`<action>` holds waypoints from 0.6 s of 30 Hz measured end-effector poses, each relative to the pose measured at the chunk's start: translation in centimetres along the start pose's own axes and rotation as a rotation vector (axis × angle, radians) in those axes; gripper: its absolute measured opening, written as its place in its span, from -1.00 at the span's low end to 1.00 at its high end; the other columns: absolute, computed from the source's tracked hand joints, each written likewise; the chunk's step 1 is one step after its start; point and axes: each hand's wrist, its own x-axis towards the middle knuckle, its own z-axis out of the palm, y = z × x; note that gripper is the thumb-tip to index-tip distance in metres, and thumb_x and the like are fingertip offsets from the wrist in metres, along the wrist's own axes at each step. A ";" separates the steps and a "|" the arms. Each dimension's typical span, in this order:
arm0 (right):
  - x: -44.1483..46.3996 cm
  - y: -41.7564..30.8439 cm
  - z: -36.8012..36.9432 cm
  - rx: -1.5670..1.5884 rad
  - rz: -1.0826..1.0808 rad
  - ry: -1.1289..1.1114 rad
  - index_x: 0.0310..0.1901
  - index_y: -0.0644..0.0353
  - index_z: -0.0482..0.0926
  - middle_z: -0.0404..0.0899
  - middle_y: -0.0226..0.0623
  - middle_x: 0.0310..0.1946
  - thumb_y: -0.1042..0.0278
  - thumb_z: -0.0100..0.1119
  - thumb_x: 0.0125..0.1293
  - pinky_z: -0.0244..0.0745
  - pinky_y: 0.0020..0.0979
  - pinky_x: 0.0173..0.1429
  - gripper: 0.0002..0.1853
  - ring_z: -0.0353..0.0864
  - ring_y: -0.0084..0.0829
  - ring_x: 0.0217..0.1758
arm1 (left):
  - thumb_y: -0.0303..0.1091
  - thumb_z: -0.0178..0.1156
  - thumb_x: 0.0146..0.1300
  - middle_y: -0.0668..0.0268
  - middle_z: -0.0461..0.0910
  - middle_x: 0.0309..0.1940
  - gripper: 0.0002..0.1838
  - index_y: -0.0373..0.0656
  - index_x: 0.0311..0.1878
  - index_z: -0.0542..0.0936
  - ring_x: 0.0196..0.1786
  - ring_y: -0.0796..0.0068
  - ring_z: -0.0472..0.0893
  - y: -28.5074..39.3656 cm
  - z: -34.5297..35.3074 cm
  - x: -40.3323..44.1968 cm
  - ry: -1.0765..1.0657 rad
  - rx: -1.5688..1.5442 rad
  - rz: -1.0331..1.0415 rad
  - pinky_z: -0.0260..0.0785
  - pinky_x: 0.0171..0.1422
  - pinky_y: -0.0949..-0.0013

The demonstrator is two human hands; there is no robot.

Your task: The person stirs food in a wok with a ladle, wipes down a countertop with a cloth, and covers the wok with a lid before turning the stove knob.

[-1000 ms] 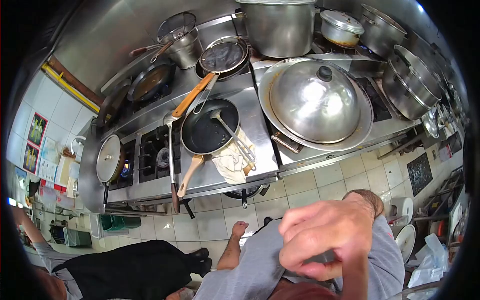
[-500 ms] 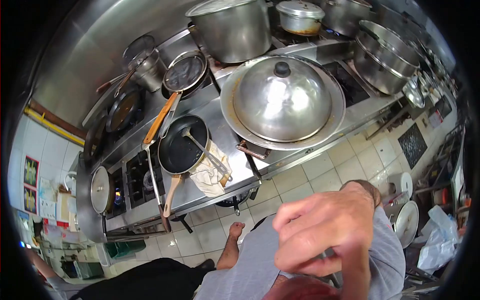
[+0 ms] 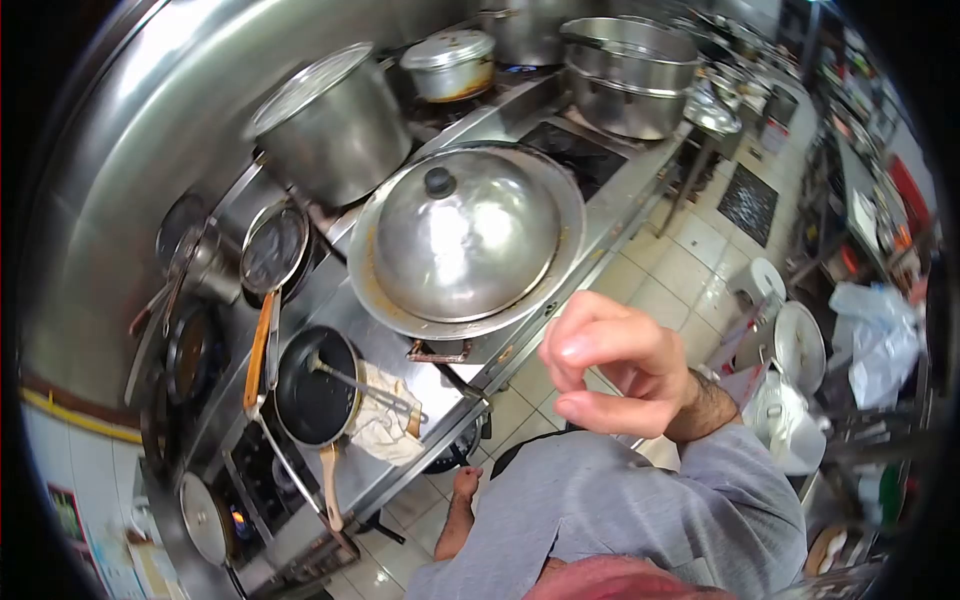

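My right hand (image 3: 625, 370) is raised close to the camera, right of centre, with its fingers curled, a gap between thumb and fingers, and nothing held. Lower down, my left hand (image 3: 467, 481) hangs near the counter's front edge as a small closed fist; no object shows in it. Behind my right hand, a domed lid (image 3: 470, 235) with a black knob rests in a wide metal pan (image 3: 365, 262). Left of it lies a black frying pan (image 3: 310, 400) with a ladle (image 3: 350, 378) inside, beside a crumpled cloth (image 3: 385, 430).
A tall pot (image 3: 340, 135), a small lidded pot (image 3: 450, 68) and stacked pots (image 3: 630, 85) line the back. At lower left, a lidded pan (image 3: 205, 515) is by a burner flame. A plastic bag (image 3: 875, 345) and white bin (image 3: 785, 420) are at right.
The view has turned right, so the stove and pans appear farther left and tilted. My right hand's fingers have turned, widening the visible thumb gap. The other person has left view.
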 end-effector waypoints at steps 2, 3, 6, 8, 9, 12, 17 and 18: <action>1.1 -1.0 1.6 -0.078 -0.110 0.053 0.14 0.28 0.45 0.41 -0.28 -0.32 0.75 0.09 0.05 0.29 -0.48 -0.32 -0.47 0.36 -0.51 -0.46 | -0.19 0.33 0.01 0.38 0.56 -0.50 -0.75 -0.16 -0.36 0.59 -0.34 0.49 0.54 1.1 -1.7 0.0 -0.062 0.057 0.119 0.41 -0.16 0.36; 1.4 -2.1 2.4 -0.118 -0.115 0.077 0.14 0.28 0.45 0.41 -0.28 -0.32 0.75 0.09 0.05 0.29 -0.48 -0.32 -0.47 0.36 -0.51 -0.46 | -0.19 0.33 0.01 0.38 0.56 -0.50 -0.75 -0.16 -0.36 0.59 -0.34 0.49 0.54 1.6 -2.4 0.7 -0.084 0.091 0.142 0.41 -0.16 0.36; 2.5 -4.7 4.8 -0.079 0.046 0.050 -0.15 0.28 0.45 0.43 -0.32 -0.39 0.77 0.20 0.00 0.34 -0.39 -0.32 -0.66 0.41 -0.44 -0.43 | -0.19 0.29 0.07 0.37 0.57 -0.51 -0.76 -0.18 -0.37 0.58 -0.30 0.48 0.56 0.0 -3.6 4.4 -0.014 0.264 0.270 0.43 -0.09 0.36; 3.1 -5.4 6.7 -0.060 0.047 0.073 -0.28 0.29 0.47 0.45 -0.35 -0.47 0.77 0.25 -0.04 0.32 -0.41 -0.38 -0.72 0.40 -0.43 -0.49 | -0.18 0.29 0.07 0.38 0.57 -0.50 -0.76 -0.18 -0.39 0.59 -0.30 0.49 0.56 -0.2 -4.3 6.2 -0.040 0.155 0.212 0.43 -0.09 0.38; 3.4 -6.1 7.6 -0.048 0.086 0.085 -0.32 0.29 0.47 0.46 -0.34 -0.49 0.77 0.25 -0.05 0.30 -0.42 -0.40 -0.74 0.39 -0.42 -0.52 | -0.18 0.30 0.07 0.39 0.57 -0.50 -0.76 -0.18 -0.42 0.59 -0.30 0.51 0.56 -0.7 -4.8 7.1 -0.049 0.035 0.131 0.43 -0.09 0.39; 4.2 -8.2 10.3 -0.052 0.185 0.107 -0.40 0.30 0.49 0.49 -0.33 -0.54 0.76 0.23 -0.07 0.27 -0.42 -0.48 -0.80 0.37 -0.40 -0.59 | -0.13 0.27 0.12 0.25 0.59 -0.39 -0.67 -0.25 -0.32 0.57 -0.27 0.41 0.57 -1.9 -6.2 9.3 -0.183 0.214 0.274 0.42 -0.13 0.33; 3.6 -8.8 14.5 -0.170 0.127 0.183 -0.43 0.32 0.50 0.49 -0.33 -0.59 0.71 0.21 -0.05 0.28 -0.41 -0.53 -0.87 0.37 -0.36 -0.62 | -0.11 0.25 0.14 0.21 0.60 -0.35 -0.64 -0.28 -0.27 0.57 -0.27 0.38 0.57 -2.2 -7.6 8.1 -0.286 0.374 0.402 0.41 -0.15 0.31; 3.5 -9.3 15.2 -0.190 0.095 0.211 -0.43 0.32 0.50 0.50 -0.33 -0.59 0.70 0.21 -0.04 0.28 -0.41 -0.53 -0.87 0.38 -0.36 -0.62 | -0.12 0.26 0.14 0.23 0.59 -0.37 -0.66 -0.26 -0.30 0.57 -0.28 0.40 0.56 -2.3 -7.9 7.3 -0.289 0.367 0.363 0.41 -0.16 0.32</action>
